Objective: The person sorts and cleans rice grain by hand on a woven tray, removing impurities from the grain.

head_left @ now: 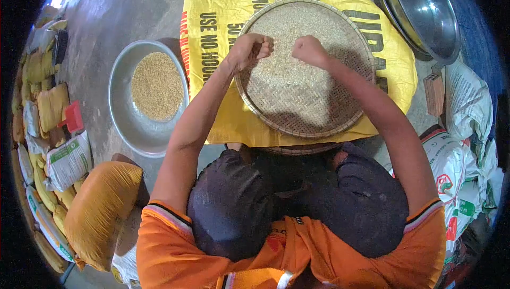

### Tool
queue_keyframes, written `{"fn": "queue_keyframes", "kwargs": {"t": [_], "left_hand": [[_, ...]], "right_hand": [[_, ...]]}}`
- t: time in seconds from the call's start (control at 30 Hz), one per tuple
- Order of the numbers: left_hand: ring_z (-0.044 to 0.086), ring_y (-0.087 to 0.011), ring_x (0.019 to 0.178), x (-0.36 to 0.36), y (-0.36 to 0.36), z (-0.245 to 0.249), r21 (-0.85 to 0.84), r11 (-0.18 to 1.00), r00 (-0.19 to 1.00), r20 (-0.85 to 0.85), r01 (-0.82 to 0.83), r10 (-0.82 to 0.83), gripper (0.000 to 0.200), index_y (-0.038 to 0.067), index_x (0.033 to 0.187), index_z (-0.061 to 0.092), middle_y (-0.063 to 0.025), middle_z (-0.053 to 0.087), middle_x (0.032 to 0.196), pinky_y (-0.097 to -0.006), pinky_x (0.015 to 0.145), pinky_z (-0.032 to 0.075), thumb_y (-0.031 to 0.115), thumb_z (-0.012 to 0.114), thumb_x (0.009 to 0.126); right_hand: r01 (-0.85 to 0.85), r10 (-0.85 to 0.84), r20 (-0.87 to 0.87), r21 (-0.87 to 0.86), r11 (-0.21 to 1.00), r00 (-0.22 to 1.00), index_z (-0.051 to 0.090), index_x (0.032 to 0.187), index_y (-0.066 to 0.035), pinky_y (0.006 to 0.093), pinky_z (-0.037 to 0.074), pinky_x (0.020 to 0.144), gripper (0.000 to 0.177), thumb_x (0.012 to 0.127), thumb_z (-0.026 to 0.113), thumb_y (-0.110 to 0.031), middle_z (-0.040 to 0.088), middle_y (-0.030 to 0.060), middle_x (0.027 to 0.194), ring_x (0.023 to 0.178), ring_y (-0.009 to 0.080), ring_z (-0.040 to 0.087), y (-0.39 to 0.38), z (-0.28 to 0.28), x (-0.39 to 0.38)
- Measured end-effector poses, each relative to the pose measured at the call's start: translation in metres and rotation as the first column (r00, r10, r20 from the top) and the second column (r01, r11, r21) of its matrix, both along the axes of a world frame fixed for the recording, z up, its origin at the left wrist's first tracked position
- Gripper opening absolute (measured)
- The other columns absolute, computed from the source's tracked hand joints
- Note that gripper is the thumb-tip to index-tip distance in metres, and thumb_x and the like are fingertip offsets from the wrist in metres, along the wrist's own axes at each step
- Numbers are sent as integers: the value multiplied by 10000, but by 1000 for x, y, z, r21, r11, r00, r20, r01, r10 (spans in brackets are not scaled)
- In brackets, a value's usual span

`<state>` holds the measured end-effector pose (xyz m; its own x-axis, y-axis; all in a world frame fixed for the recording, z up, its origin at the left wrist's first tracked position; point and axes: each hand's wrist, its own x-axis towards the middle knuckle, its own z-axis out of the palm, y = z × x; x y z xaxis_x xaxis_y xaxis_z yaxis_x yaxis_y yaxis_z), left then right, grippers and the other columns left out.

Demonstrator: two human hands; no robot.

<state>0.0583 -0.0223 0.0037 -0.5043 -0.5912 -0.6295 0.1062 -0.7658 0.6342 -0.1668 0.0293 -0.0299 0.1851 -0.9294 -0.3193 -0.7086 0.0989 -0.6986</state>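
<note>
A round woven bamboo winnowing tray (305, 105) lies on a yellow printed sack (231, 124) in front of my knees. Pale grain (297, 20) covers much of the tray, thickest toward its far side, while the weave shows through nearer me. My left hand (252, 50) is over the tray's left part with its fingers curled in. To its right, above the middle of the grain, my right hand (311, 51) is closed in a fist. Whatever either hand holds is hidden inside the fingers.
At the left stands a metal basin (121, 98) with unhusked-looking grain (158, 87) in it. Large metal bowls (425, 10) lean at the upper right, near a brick (434, 95). Filled sacks (103, 212) line the left side, with white bags (467, 103) on the right.
</note>
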Motion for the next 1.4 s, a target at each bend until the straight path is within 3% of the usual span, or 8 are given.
{"fn": "queue_keyframes", "kwargs": {"t": [0.07,0.13,0.5,0.67,0.83,1.13,1.23,1.4], "left_hand": [[505,-111,570,0,2,-3,-36,998,999,0,43,-43,135,-14,850,636,-12,561,668,-251,532,428,90,551,863],[495,-84,532,1,13,-5,-386,884,890,451,262,-66,123,-5,774,653,-1,577,630,-253,491,409,95,604,826],[533,-56,593,-2,39,-14,-581,608,704,709,541,52,244,17,905,662,-24,634,670,-256,550,456,189,781,779],[527,-64,576,-2,37,-18,-568,582,684,729,582,27,221,17,902,671,-41,639,671,-267,555,459,180,765,787],[592,-165,561,-4,36,-13,-529,641,691,723,556,-2,199,11,814,700,-98,670,669,-308,580,481,208,718,801],[497,-79,539,10,8,-19,-132,985,994,-23,-109,106,167,-12,783,684,-20,611,651,-253,491,404,114,584,827],[492,-77,514,11,15,-13,-439,892,926,372,112,66,154,-7,764,679,-18,601,632,-251,471,392,122,611,816],[542,-96,533,8,29,-29,-450,854,876,482,261,-13,145,3,781,686,-10,637,652,-263,508,436,149,697,780]], "right_hand": [[37,-44,70,100,994,997,647,770,-54,405,502,685,144,711,627,-183,650,138,743,708,293,640,-2,6,-1],[65,-71,97,65,996,993,649,785,-60,398,504,689,124,727,627,-168,655,122,761,714,276,641,-3,7,3],[-23,27,121,-36,999,992,644,768,-47,381,506,627,93,744,616,-132,638,98,704,615,214,618,3,4,14],[133,-237,276,347,928,931,632,746,-34,366,505,567,89,738,590,-112,606,85,627,513,176,587,-1,19,9],[9,2,162,-66,998,987,606,740,-34,390,509,634,121,746,602,-155,604,104,644,623,222,619,8,14,25],[-12,0,104,108,994,995,616,686,-61,366,503,662,137,723,653,-188,628,88,692,655,212,618,3,4,21],[25,-36,136,79,997,990,625,702,-73,361,502,656,126,724,655,-193,628,80,686,645,218,617,-1,7,13],[-41,46,29,-147,988,999,648,711,-79,373,509,644,109,723,647,-188,647,80,675,614,233,622,10,1,21]]}}
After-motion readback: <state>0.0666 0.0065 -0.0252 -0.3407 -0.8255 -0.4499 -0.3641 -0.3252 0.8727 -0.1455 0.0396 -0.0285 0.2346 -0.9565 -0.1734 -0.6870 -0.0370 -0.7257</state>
